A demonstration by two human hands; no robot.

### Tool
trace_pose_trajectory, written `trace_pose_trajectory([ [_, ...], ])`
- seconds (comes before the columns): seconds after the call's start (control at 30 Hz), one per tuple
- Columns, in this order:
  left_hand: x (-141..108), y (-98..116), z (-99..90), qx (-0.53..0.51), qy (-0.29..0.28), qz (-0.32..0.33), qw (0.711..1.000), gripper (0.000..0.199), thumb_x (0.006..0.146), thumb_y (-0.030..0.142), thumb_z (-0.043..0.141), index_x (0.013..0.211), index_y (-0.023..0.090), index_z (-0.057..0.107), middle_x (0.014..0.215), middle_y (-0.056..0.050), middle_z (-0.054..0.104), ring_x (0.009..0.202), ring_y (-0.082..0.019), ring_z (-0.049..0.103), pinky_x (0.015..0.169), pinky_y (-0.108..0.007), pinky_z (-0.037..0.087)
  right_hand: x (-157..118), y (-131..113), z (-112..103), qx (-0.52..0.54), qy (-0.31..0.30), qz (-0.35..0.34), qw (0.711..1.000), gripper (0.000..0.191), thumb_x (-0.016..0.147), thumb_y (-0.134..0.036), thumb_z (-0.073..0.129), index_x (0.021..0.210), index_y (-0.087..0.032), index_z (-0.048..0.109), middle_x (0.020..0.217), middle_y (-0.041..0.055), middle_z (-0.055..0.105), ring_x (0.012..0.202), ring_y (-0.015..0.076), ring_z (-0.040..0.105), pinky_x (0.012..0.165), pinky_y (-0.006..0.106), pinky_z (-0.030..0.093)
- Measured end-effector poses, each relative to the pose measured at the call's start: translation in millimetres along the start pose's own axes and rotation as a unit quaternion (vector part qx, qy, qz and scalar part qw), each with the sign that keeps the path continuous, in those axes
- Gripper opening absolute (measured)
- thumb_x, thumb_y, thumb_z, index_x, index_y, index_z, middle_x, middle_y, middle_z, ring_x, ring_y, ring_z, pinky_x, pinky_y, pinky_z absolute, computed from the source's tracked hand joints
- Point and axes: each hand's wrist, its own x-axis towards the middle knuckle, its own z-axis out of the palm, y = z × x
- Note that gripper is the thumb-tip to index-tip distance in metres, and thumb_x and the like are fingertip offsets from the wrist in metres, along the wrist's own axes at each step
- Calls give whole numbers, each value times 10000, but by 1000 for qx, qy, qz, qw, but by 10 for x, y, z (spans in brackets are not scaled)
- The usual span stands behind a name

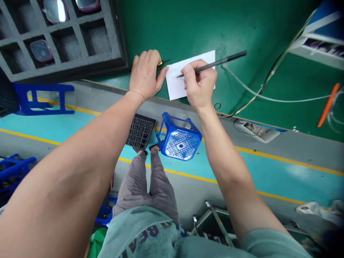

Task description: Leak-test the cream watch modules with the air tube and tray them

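Head view: right hand (199, 84) grip pinching black pen (215, 64), tip on white paper slip (174, 82), upper middle of frame, on green table (172, 28). Left hand (145, 75) curled just beside slip, at small yellow-black tool (161, 63); can't tell if gripped.

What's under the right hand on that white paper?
The right hand rests on a white paper slip on the green mat, gripping a pen. Faint writing shows at the slip's left end; whatever lies beneath the hand is covered.

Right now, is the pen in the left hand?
No, the black pen is in the right hand, its tip on the white paper; the left hand lies beside the paper.
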Motion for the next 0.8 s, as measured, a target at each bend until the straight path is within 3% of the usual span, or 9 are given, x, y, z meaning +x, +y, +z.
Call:
trace_pose_trajectory([
  [0.3, -19, -110, 124, 16, 40, 24, 999, 374, 994, 674, 432, 1027, 332, 577, 1024, -142, 667, 1063, -391, 612, 930, -604, 462, -96, -181, 33, -65, 35, -41, 996, 484, 1088, -601, 410, 903, -227, 656, 802, 3, 668, 704, 143, 658, 692, 319, 535],
  [0.8, 2, -115, 148, -26, 33, 8, 999, 298, 967, 630, 456, 1008, 360, 576, 1028, -151, 659, 1098, -437, 576, 952, -648, 416, -127, -124, 46, -78, -11, -30, 996, 452, 1082, -581, 420, 927, -230, 659, 848, 30, 714, 792, 174, 694, 751, 343, 544],
])
